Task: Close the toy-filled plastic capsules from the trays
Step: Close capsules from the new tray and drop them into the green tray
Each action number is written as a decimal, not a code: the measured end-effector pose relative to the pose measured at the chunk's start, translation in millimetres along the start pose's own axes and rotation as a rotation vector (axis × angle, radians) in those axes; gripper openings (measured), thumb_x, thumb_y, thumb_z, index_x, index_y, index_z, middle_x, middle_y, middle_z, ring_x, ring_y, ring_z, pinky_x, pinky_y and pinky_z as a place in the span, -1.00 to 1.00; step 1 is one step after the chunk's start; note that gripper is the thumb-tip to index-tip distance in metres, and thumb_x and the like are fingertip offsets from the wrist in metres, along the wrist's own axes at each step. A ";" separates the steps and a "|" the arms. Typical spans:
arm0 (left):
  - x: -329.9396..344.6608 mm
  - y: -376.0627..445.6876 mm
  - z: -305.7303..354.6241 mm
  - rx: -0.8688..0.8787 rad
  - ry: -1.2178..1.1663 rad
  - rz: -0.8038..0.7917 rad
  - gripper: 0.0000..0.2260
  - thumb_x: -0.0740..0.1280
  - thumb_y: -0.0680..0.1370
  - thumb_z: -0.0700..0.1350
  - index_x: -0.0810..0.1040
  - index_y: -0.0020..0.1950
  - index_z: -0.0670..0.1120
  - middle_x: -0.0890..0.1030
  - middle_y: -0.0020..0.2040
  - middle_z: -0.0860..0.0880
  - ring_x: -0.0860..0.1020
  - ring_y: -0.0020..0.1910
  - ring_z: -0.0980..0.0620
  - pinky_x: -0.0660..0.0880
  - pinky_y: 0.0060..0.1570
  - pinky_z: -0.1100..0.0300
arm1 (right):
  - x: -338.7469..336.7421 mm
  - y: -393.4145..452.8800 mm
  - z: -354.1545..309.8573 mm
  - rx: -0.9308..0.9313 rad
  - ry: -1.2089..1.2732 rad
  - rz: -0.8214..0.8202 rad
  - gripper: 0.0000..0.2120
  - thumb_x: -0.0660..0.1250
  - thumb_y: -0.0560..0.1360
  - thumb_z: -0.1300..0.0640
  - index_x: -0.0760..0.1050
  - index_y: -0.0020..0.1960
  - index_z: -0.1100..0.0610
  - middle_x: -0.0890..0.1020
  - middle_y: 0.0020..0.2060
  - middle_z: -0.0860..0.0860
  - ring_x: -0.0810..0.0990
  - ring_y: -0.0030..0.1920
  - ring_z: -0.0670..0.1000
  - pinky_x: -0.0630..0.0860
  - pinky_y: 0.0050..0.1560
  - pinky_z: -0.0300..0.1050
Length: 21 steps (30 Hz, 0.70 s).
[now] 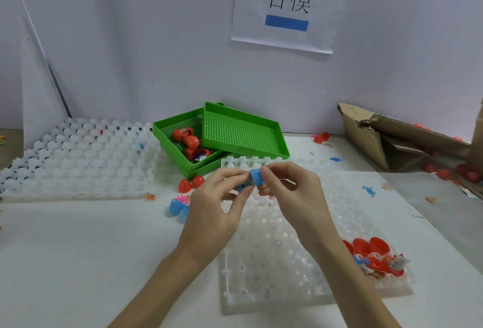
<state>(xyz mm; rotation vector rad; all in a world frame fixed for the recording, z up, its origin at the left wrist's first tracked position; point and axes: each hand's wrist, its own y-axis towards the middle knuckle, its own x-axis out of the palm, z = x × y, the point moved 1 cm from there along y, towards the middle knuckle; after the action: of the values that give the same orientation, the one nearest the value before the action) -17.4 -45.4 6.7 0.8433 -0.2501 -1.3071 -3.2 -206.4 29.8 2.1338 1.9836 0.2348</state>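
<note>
Above the translucent white capsule tray (277,257), both hands hold an open blue capsule (254,177) with a small toy packet between its halves. My left hand (222,202) pinches the lower half, which is mostly hidden by its fingers. My right hand (290,191) pinches the upper blue half. Several open red capsule halves with toys (376,257) sit in the tray's right edge. An open blue capsule (176,206) lies on the table left of my left hand, with two closed red capsules (190,183) behind it.
Two stacked green perforated trays (235,131) at the back hold a few red capsules (190,142). A large white cell tray (78,157) lies at the left. A torn cardboard box (405,139) with red capsules stands at the right. Small loose toys (368,190) dot the table.
</note>
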 end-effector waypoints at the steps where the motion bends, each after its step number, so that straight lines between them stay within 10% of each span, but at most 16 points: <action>1: -0.2 0.0 0.4 0.009 0.014 0.028 -0.78 0.48 0.56 -0.27 0.72 0.20 -0.15 0.68 0.10 0.03 0.66 0.07 0.10 0.62 -0.05 0.29 | 0.5 -0.5 0.0 0.000 0.006 0.001 -0.94 0.44 0.58 0.18 0.67 0.01 0.18 0.74 -0.17 0.03 0.74 -0.22 0.01 0.57 -0.21 -0.30; 21: -14.9 9.7 -0.2 -0.214 -0.238 -0.030 -0.73 0.59 0.44 -0.21 0.71 0.12 -0.10 0.74 -0.03 0.05 0.72 -0.01 0.03 0.61 0.05 0.29 | 8.0 -3.0 -1.3 -0.140 -0.028 -0.034 -0.95 0.42 0.60 0.22 0.66 0.01 0.16 0.74 -0.15 0.01 0.74 -0.14 -0.01 0.62 -0.16 -0.25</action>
<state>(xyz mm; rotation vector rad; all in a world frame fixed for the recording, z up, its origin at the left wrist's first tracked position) -14.3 -31.5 17.3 0.5121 -0.2799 -1.4352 -5.8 -198.1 29.9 2.0049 1.9256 0.3262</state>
